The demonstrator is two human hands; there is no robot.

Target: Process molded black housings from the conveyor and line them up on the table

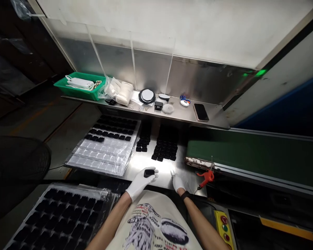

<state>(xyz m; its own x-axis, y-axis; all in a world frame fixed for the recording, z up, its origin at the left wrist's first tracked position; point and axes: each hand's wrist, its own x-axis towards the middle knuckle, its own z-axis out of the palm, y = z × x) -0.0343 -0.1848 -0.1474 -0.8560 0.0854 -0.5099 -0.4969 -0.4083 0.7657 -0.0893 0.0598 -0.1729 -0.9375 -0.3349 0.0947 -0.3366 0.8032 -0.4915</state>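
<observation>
I see the left hand [138,184] pinching a black part [149,173], the right hand [177,183] pinching tweezers [172,173]. Clear tray [94,159]: far rows filled, near pockets bare; more black parts [165,147] sit toward the steel bench's [135,161] back edge.

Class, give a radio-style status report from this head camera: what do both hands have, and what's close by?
Left gloved hand gripping small black piece. Right gloved hand holding metal tweezers. Red air gun just beyond right hand.

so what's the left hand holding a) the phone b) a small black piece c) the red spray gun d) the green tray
B. The white-gloved left hand has a small black piece held at its fingers.
</observation>
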